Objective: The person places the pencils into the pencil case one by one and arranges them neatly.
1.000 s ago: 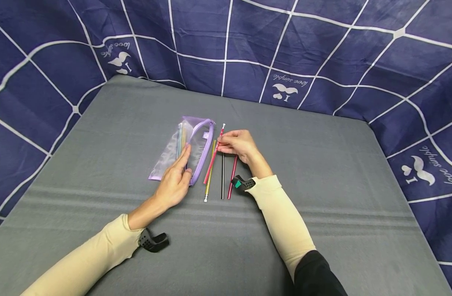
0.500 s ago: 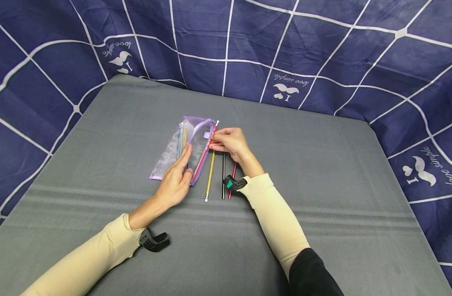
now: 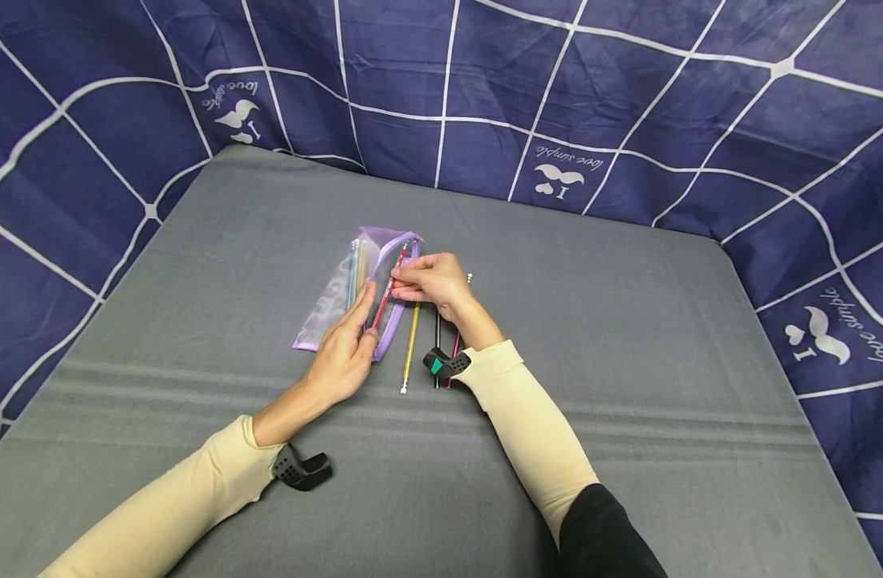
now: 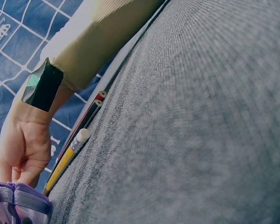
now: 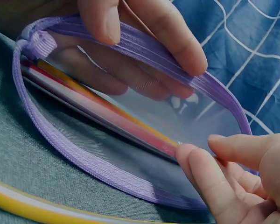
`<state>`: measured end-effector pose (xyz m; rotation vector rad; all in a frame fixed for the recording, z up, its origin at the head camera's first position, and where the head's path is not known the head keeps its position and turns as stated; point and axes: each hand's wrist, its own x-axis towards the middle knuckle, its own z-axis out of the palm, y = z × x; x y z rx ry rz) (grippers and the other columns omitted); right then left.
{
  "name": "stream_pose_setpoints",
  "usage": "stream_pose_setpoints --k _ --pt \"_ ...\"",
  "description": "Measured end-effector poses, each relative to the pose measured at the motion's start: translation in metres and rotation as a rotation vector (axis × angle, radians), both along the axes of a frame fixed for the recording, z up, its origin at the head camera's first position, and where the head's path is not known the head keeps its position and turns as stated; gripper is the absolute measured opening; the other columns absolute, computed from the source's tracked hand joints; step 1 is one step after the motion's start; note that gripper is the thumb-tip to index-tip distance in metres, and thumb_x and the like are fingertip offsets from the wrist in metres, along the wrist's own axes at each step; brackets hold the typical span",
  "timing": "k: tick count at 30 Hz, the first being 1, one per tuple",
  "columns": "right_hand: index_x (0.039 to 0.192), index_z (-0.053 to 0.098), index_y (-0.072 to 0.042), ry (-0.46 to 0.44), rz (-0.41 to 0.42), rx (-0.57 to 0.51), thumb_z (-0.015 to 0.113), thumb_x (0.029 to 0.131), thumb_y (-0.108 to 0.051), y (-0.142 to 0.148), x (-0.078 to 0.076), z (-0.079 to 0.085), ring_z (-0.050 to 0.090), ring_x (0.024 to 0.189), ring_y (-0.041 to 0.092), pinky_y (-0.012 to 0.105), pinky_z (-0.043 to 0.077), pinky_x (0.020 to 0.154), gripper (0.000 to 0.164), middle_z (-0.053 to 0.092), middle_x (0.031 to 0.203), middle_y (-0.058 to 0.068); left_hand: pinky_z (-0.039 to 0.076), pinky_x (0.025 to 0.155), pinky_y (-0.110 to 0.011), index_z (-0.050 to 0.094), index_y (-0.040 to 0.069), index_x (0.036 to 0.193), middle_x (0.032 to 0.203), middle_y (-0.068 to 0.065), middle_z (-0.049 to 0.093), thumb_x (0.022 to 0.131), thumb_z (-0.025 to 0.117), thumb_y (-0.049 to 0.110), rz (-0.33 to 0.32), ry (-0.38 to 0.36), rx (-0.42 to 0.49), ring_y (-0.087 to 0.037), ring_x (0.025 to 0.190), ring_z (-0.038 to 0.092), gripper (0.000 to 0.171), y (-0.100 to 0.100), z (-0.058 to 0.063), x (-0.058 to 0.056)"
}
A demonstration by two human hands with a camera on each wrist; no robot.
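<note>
A sheer mesh pencil case (image 3: pixel 317 319) with a purple zipper edge (image 5: pixel 84 163) lies with its mouth spread. My left hand (image 3: pixel 340 357) grips the upper edge of that mouth, its fingers over the zipper band. Inside the opening, a red pencil (image 3: pixel 384 303) slants between thumb and fingers of my right hand (image 3: pixel 441 282). The right wrist view has those fingertips on the red pencil's end (image 5: pixel 130 123), within the purple rim. Other pencils (image 3: pixel 356 269) show through the mesh at the case's far side. Right outside the case lies a yellow pencil (image 3: pixel 411 349).
Under the right wrist lie a black pencil (image 3: pixel 437 325) and another red pencil (image 3: pixel 456 343), partly hidden. The grey tabletop (image 3: pixel 629 321) extends on all sides. A blue checked curtain (image 3: pixel 485 72) hangs behind it.
My right hand has carried the red pencil leftward, from above the yellow pencil across the zipper edge into the case's mouth. The left hand keeps its place on the case.
</note>
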<state>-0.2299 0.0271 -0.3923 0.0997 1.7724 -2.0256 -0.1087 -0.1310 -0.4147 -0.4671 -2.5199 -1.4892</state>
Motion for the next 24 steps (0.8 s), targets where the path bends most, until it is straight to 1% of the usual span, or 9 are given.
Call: stream_pose_setpoints --k 3,7,15,24 --pt "0.094 0.069 0.013 0.007 0.03 0.021 0.069 0.087 0.006 0.003 0.001 0.0 0.07 0.06 0.018 0.027 0.06 0.063 0.009 0.071 0.073 0.016 0.018 0.12 -0.043 0.025 -0.005 0.153 0.16 -0.017 0.022 0.091 0.046 -0.007 -0.003 -0.002 -0.002 -0.027 0.146 0.023 0.066 0.001 0.0 0.0" --pt "0.096 0.068 0.013 0.016 0.029 0.028 0.067 0.088 0.006 0.012 0.001 0.0 0.071 0.061 0.018 0.027 0.06 0.063 0.01 0.07 0.074 0.018 0.019 0.12 -0.042 0.026 -0.005 0.153 0.16 -0.016 0.022 0.09 0.046 -0.007 0.0 0.001 -0.003 -0.027 0.146 0.024 0.066 0.002 -0.001 -0.001" --pt "0.091 0.068 0.009 0.03 -0.04 0.044 0.069 0.087 0.005 0.04 -0.001 0.004 0.07 0.058 0.019 0.025 0.059 0.059 0.005 0.068 0.069 0.014 0.019 0.12 -0.04 0.026 -0.004 0.153 0.16 -0.015 0.023 0.09 0.046 -0.007 0.012 0.009 0.004 -0.027 0.146 0.025 0.066 0.001 -0.004 -0.001" --pt "0.089 0.067 0.008 0.051 -0.08 0.067 0.07 0.086 0.005 0.061 -0.001 0.006 0.07 0.056 0.019 0.026 0.059 0.057 0.005 0.068 0.068 0.013 0.019 0.12 -0.042 0.026 -0.005 0.153 0.16 -0.015 0.023 0.09 0.046 -0.008 0.006 0.017 0.001 -0.026 0.146 0.024 0.066 0.001 -0.003 -0.002"
